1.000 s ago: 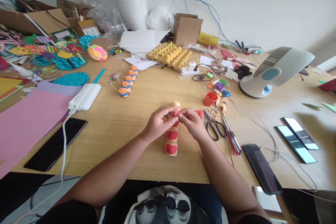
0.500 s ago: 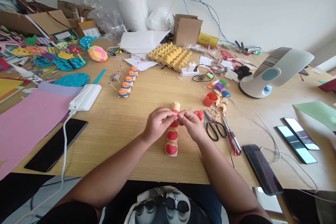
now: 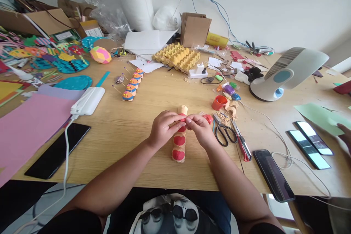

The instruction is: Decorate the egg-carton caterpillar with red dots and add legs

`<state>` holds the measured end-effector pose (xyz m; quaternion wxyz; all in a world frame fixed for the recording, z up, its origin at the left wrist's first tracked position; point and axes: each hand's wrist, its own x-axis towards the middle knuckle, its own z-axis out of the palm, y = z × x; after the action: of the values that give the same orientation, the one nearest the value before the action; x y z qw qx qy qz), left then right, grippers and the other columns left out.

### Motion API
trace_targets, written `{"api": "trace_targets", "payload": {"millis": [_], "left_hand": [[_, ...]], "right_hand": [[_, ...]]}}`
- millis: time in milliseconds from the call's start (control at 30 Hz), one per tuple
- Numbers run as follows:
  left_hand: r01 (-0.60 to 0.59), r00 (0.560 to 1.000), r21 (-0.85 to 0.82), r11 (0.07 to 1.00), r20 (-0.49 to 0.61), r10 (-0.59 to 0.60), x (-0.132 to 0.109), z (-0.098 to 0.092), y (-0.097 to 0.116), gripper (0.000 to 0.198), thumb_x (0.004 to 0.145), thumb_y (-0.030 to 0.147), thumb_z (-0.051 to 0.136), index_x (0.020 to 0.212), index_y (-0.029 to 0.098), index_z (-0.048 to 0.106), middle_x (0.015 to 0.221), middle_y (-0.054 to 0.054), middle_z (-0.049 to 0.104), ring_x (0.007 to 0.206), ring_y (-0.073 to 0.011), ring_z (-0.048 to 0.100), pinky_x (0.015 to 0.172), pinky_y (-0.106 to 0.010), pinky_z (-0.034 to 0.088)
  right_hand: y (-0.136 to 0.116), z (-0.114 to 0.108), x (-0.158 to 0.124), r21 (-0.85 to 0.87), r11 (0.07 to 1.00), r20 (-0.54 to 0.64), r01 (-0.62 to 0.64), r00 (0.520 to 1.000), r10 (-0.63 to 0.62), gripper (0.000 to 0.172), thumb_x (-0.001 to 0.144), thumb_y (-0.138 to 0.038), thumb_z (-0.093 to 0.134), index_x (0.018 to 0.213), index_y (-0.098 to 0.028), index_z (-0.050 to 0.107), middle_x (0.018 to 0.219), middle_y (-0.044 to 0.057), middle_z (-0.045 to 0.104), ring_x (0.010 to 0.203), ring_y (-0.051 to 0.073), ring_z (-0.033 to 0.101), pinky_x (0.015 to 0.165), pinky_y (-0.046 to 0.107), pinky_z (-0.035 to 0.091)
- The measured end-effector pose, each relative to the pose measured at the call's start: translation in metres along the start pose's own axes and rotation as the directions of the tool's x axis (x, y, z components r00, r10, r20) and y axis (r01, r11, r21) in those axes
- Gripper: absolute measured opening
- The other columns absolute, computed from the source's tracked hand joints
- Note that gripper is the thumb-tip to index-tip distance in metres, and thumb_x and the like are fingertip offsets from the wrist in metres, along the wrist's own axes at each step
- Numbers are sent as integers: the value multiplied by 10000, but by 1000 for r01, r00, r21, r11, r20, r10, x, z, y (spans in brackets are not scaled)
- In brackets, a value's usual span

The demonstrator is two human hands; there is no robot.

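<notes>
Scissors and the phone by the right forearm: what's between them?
Head view: a red cutter lies between the scissors and the phone, close along the scissors' right side.

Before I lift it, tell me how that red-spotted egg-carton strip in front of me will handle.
Probably light: the carton strip looks like the same moulded pulp as the yellow egg tray. Likely to bend between cups if lifted by one end. Lying flat on the table, it seems unlikely to roll.
</notes>
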<state>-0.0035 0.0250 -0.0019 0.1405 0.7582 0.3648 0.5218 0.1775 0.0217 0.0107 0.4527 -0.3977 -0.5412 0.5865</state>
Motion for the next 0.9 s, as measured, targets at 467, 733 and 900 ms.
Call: {"api": "trace_targets", "payload": {"millis": [467,733,900], "left_hand": [[-50,999,22,999,14,50,2,-2,2,73,921,225,691,962,228,751,910,-32,771,823,-161,674,788,-328,540],[16,1000,-30,999,16,-15,3,0,1,142,929,248,684,1052,234,753,983,-47,774,911,-176,697,833,-334,563],[23,1000,-38,999,15,-22,2,0,0,180,945,221,657,1094,235,756,993,-45,774,913,-168,691,841,-329,555]], "right_hand": [[2,2,0,-38,999,-30,32,999,-33,430,809,-625,731,811,-205,639,688,-1,578,661,144,496,635,288,421],[2,0,3,17,1000,-59,-18,998,19,432,753,-611,782,809,-199,663,699,-6,581,660,131,485,639,278,421],[0,-2,2,-14,1000,-39,-5,999,5,438,801,-632,730,779,-197,677,693,6,604,665,139,500,658,287,436]]}}
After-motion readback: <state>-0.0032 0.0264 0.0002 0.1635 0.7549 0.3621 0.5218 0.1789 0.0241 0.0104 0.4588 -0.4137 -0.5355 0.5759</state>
